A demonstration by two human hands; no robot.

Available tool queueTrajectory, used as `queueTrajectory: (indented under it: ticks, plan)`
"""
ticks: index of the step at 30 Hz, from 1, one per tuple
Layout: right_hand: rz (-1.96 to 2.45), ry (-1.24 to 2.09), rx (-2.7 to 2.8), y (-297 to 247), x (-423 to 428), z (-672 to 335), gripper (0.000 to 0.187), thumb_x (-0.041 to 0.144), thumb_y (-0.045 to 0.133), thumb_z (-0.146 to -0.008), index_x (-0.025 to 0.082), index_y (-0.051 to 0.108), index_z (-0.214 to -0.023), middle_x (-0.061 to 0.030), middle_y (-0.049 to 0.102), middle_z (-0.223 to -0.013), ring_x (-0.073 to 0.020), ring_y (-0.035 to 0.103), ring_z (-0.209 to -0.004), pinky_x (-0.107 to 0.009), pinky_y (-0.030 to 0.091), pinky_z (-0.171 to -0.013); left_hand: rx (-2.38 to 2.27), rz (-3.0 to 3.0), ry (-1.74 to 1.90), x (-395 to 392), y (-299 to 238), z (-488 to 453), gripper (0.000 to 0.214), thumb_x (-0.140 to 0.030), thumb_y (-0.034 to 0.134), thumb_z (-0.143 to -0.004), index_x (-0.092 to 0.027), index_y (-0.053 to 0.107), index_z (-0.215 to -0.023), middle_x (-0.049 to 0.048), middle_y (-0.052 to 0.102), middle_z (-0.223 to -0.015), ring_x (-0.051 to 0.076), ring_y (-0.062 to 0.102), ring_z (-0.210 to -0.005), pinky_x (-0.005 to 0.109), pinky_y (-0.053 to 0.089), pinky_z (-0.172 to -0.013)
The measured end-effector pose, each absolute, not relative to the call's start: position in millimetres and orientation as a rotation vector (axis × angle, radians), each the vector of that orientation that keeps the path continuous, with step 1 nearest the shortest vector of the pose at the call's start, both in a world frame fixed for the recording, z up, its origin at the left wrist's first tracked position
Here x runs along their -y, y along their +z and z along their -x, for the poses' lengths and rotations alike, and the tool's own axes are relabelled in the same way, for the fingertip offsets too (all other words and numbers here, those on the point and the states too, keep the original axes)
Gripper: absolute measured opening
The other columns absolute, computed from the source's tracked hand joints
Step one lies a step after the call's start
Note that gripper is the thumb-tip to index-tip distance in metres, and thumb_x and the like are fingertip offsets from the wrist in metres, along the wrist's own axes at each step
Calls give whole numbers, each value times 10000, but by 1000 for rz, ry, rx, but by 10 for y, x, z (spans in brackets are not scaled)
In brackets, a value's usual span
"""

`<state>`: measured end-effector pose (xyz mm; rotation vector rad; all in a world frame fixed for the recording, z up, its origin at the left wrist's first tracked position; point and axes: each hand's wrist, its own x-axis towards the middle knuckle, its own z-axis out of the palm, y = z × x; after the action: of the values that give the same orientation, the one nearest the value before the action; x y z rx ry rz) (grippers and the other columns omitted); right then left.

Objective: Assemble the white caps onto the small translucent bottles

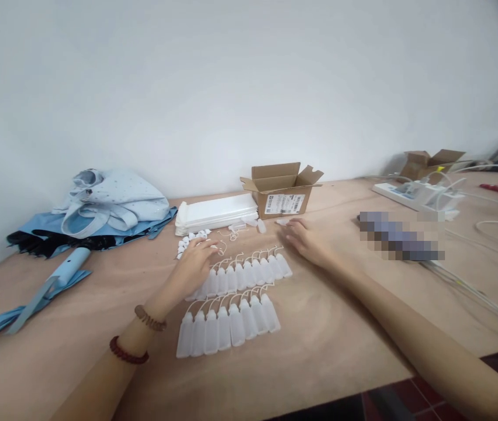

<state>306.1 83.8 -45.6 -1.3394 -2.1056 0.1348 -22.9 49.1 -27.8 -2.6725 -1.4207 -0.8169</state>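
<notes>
My left hand (193, 264) reaches over the left end of the rear row of bottles, fingers stretched forward beside small white caps (183, 244). A thin white cord (221, 247) lies by its fingertips. At the fingertips of my right hand (302, 238) is a small translucent plastic bottle (282, 222), the fingers closed on its end. Two rows of flat translucent bottles with curved white cords at their tops lie between my arms: a front row (223, 328) and a rear row (249, 275), partly covered by my left hand. Several loose bottles (261, 226) lie behind them.
A stack of white flat packets (218, 211) lies beside an open cardboard box (286, 199). A pale blue bag (113, 199) and folded blue umbrella (71, 268) are on the left. To the right are a blurred-out object (393, 235), a power strip (415, 197) and cables.
</notes>
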Motion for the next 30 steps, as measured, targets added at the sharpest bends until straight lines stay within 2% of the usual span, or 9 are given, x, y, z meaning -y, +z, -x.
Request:
queueTrajectory:
  ticks: [2, 7, 12, 15, 20, 26, 30]
  plan:
    - [1311, 52, 2172, -536, -921, -3091, 339, 289, 462, -885, 137, 514, -1183, -190, 476, -1279, -318, 433, -1228, -474, 357, -1024, 1439, 2694, -718, -524, -295, 235, 477, 37, 378, -658, -191, 691, -937, 38, 667, -1161, 257, 503, -1134, 485, 445, -962]
    - [1318, 19, 2234, -628, -1007, -3123, 426, 343, 428, -911, 178, 431, -1303, -169, 418, -1364, -294, 377, -1298, -478, 343, -1054, 1501, 2717, -605, -567, -306, 201, 516, 59, 375, -643, -184, 706, -956, 19, 675, -1163, 256, 497, -1141, 460, 437, -990]
    - [1412, 21, 2275, -647, -1019, -3175, 459, 418, 428, -910, 147, 467, -1278, -191, 350, -1427, -330, 269, -1362, -498, 303, -1077, 1499, 2713, -612, -570, -329, 173, 547, 70, 377, -641, -183, 700, -1002, 28, 687, -1134, 261, 515, -1099, 466, 448, -967]
    - [1432, 15, 2258, -620, -1012, -3187, 430, 417, 428, -912, 138, 507, -1229, -193, 400, -1370, -326, 350, -1309, -476, 330, -1061, 1447, 2696, -671, -552, -328, 165, 546, 71, 370, -653, -172, 689, -1024, 43, 686, -1120, 258, 521, -1073, 462, 454, -954]
    - [1415, 49, 2178, -580, -991, -3168, 336, 342, 452, -906, 170, 577, -1167, -145, 501, -1138, -272, 542, -1070, -422, 430, -962, 1384, 2637, -830, -505, -278, 138, 498, 54, 354, -702, -138, 676, -1029, 74, 686, -1086, 247, 525, -1037, 456, 463, -938]
    - [1319, 91, 2209, -612, -1010, -3178, 280, 274, 441, -912, 164, 656, -1055, -131, 561, -1055, -241, 571, -996, -386, 436, -936, 1346, 2541, -1024, -426, -184, 69, 383, -4, 358, -800, -82, 665, -1015, 131, 676, -1073, 263, 549, -1015, 464, 480, -897]
    - [1264, 95, 2114, -491, -911, -3080, 264, 225, 427, -905, 159, 677, -960, -121, 632, -980, -237, 603, -910, -375, 465, -850, 1315, 2544, -1199, -328, -127, -1, 288, -71, 416, -854, -122, 659, -1001, 121, 677, -1057, 245, 592, -1006, 439, 489, -885]
